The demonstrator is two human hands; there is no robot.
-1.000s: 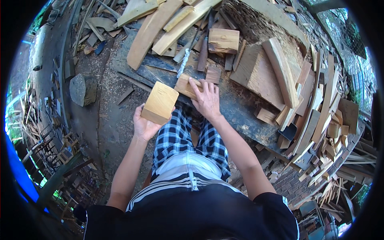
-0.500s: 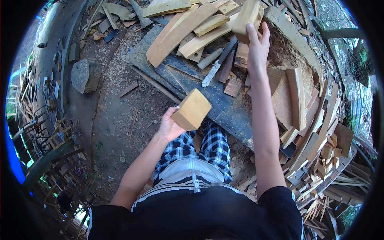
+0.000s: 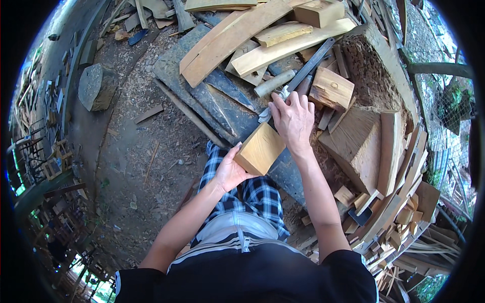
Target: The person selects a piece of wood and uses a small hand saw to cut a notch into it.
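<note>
Left hand (image 3: 233,170), part-closed, thumb along side, held pale yellow squarish wooden block (image 3: 260,148) over near edge of dark flat bench (image 3: 290,175). Right hand (image 3: 293,118) bent fingers over white-wrapped handle (image 3: 264,116) of long dark flat bar (image 3: 316,63); could not tell whether grip was closed. Grey-brown round rod (image 3: 275,83) lay just beyond its fingers. Long curved brown plank (image 3: 227,38) lay toward bench's far left corner.

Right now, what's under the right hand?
White wrapping shows at the left edge of the right hand, and a dark bar extends beyond it toward upper right. Directly beneath the palm is covered; can't tell what the hand grips, if anything.
</note>
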